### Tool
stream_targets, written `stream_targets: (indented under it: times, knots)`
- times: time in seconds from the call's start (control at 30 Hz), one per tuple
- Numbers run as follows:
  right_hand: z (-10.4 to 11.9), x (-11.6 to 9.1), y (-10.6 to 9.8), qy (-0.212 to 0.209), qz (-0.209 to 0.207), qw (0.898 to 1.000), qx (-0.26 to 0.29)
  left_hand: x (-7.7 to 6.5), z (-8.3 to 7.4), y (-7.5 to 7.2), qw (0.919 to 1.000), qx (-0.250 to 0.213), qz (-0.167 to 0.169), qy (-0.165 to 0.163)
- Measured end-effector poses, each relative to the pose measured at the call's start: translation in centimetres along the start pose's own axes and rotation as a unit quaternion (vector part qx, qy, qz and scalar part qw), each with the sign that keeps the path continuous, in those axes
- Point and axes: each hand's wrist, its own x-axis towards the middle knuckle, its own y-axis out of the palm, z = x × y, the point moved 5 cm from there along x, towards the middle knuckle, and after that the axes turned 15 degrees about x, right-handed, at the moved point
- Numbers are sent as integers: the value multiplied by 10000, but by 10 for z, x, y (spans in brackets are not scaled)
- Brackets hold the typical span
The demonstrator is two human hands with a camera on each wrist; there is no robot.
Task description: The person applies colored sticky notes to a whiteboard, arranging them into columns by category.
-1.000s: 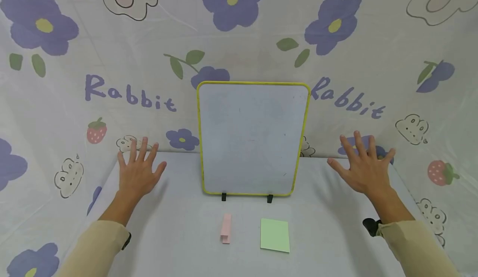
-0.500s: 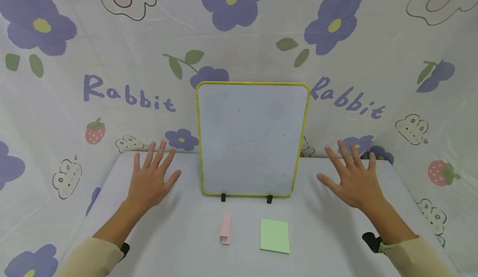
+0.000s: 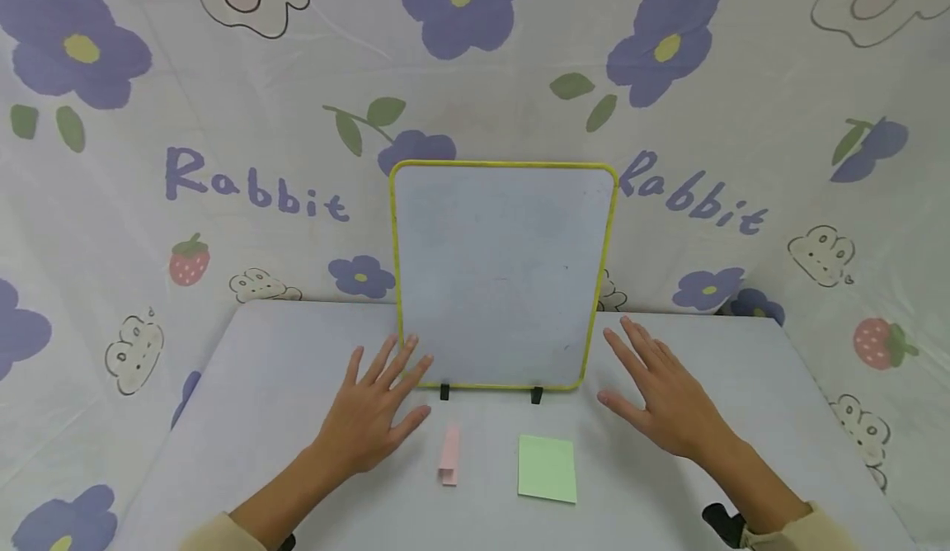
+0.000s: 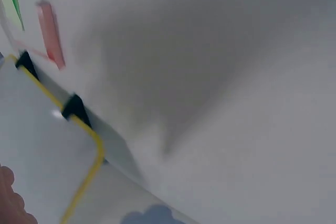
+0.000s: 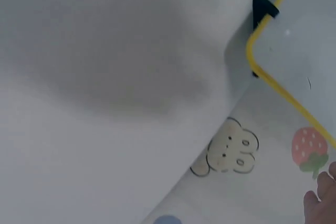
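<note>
- Moving inward from the far left and far right corners of the table (image 3: pixel 260 386), the left hand (image 3: pixel 367 419) and the right hand (image 3: pixel 668 402) are now closer together and nearer the person than a second ago.
- This brings both close to the small papers, a sign, I judge, of an early reach; nothing is picked up yet, and the papers lie where they did.
- The left hand has its fingers spread and holds nothing; in the head view they overlap the lower left corner of the whiteboard (image 3: pixel 505 270), contact unclear.
- The right hand is extended too, fingers closer together, holding nothing.
- The pink strip (image 3: pixel 449 454) lies just beyond the left thumb, apart from it, well in from the table's left edge.
- The green pad (image 3: pixel 547 468) lies flat between pink strip and right hand, well in from the right edge.
</note>
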Motion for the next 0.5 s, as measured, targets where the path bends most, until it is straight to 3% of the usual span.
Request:
stream_targets:
  times: [0.23,0.5]
  knots:
    - [7,-12,23,539,279,9927,1040,-2,-48,5,9975,-350,128,603]
    - [20,-23,51,691,472,9746,2079,-5,-79,17,9923,-398,439,1084]
